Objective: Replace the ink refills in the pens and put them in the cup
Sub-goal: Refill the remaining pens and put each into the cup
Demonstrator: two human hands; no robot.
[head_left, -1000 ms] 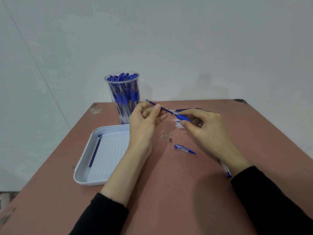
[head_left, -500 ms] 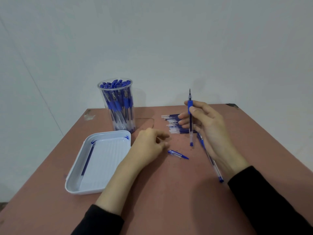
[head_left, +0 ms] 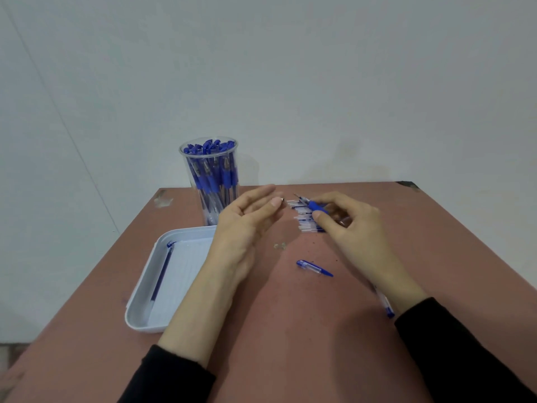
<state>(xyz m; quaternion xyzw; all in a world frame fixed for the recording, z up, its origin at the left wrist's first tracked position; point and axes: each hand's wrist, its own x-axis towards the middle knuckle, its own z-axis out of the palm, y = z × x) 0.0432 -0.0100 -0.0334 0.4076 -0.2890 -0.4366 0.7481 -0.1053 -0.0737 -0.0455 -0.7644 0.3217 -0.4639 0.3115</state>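
My right hand (head_left: pixel 351 225) grips a pen barrel by its blue grip (head_left: pixel 315 205), and the refill's point sticks out to the left. My left hand (head_left: pixel 244 225) is raised just left of it. Its thumb and a fingertip pinch a small metal pen tip (head_left: pixel 281 201) close to the refill's point. A pile of ink refills (head_left: pixel 303 221) lies on the table under both hands. The clear cup (head_left: pixel 209 181) behind my left hand is full of blue pens. A blue pen cap (head_left: pixel 313 268) lies loose in front of the hands.
A white tray (head_left: pixel 145 301) sits at the left with one blue refill (head_left: pixel 162 274) along its left side. Another pen (head_left: pixel 385 302) lies half hidden under my right wrist. A small bit of debris (head_left: pixel 280 245) lies on the brown table (head_left: pixel 290 330).
My right hand has tipped the pen from upright to nearly level, pointing left. My left hand rose off the table with the small metal tip and came up to the pen's point.
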